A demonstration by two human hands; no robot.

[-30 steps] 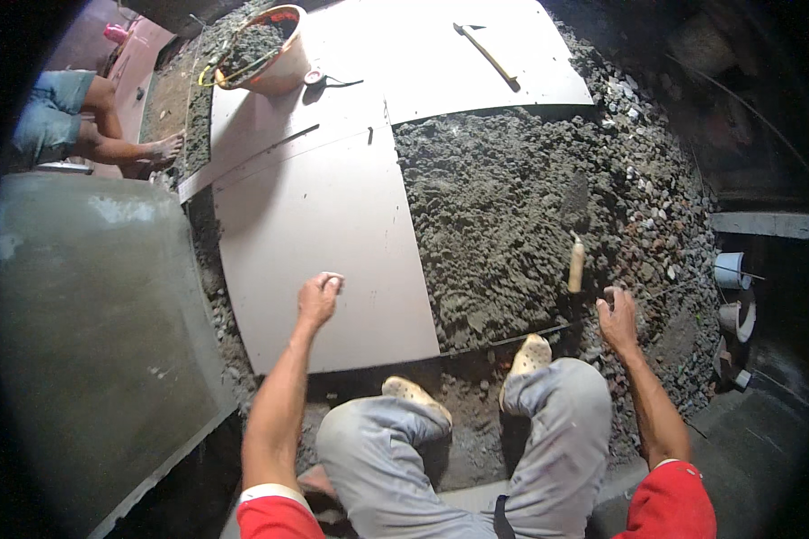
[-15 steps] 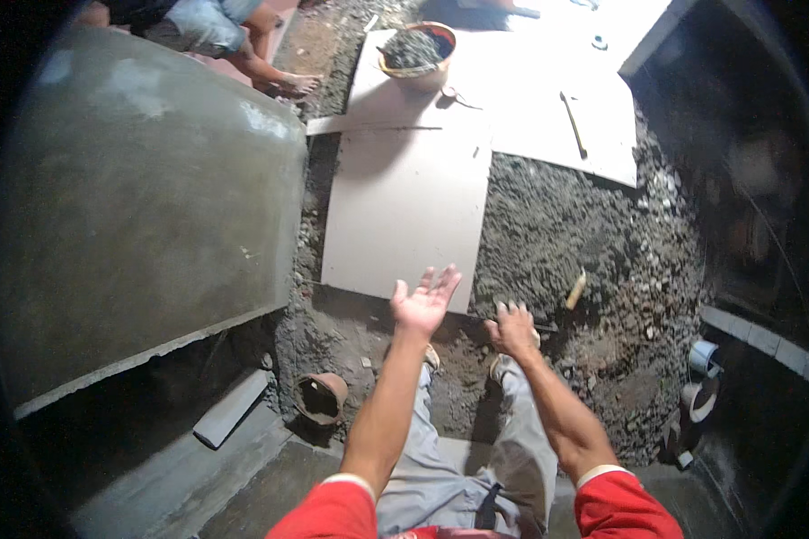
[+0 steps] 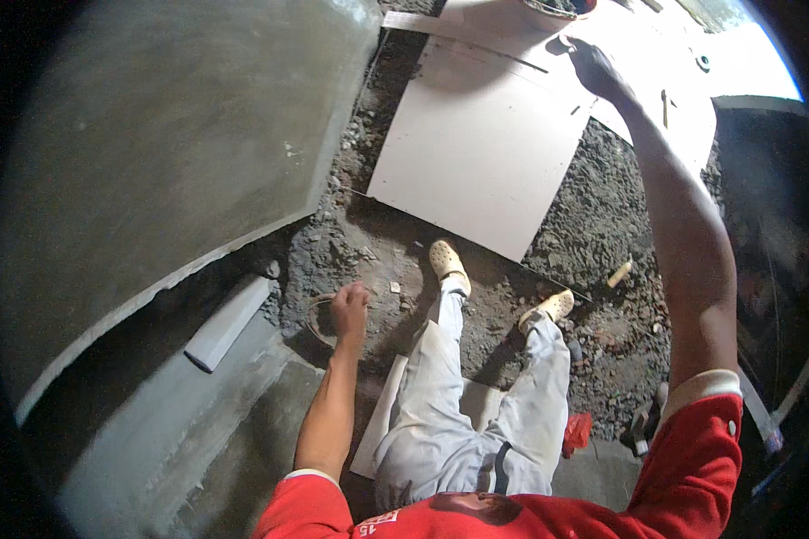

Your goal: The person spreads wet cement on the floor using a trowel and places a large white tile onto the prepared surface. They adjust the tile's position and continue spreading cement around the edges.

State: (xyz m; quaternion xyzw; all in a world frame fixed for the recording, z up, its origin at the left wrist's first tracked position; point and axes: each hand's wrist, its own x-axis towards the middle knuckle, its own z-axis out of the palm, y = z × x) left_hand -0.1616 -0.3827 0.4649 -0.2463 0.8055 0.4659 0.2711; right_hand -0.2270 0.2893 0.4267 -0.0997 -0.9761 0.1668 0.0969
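Head view: your left hand (image 3: 351,308) is closed on a round bowl (image 3: 319,316); your right hand (image 3: 593,67), grip unclear, reaches over the white tile (image 3: 481,148).

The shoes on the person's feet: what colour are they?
The shoes are pale cream-yellow, seen clearly in the head view against the dark gritty ground.

white tile (image 3: 485,162), grey mortar (image 3: 593,234), red sleeves (image 3: 692,449).

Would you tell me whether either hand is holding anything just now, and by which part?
The left hand is closed at the rim of a small round container; the right hand seems empty above the tiles.
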